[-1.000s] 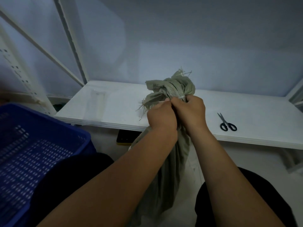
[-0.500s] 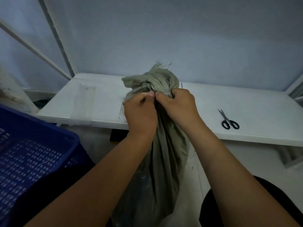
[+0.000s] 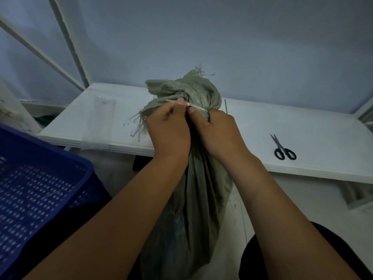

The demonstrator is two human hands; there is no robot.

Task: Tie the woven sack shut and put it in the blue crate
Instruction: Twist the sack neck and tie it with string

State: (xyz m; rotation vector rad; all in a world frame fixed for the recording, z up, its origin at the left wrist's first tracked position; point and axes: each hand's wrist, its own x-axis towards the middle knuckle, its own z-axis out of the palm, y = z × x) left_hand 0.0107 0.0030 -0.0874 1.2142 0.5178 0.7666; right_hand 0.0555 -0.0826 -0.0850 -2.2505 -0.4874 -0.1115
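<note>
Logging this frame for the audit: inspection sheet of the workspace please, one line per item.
Surface: white table, mostly bare.
Job's things: grey-green sack upright in front of the table, neck bunched; thin white tie round the neck; blue crate at left, with no sack in it.
Clutter: black scissors lying on the table at right; clear plastic bag flat on the table at left.
Hands: left hand pinches the tie's free end; right hand grips the sack neck.
Cables: nothing seen.
Surroundings: pale wall behind; white frame bars at left.
</note>
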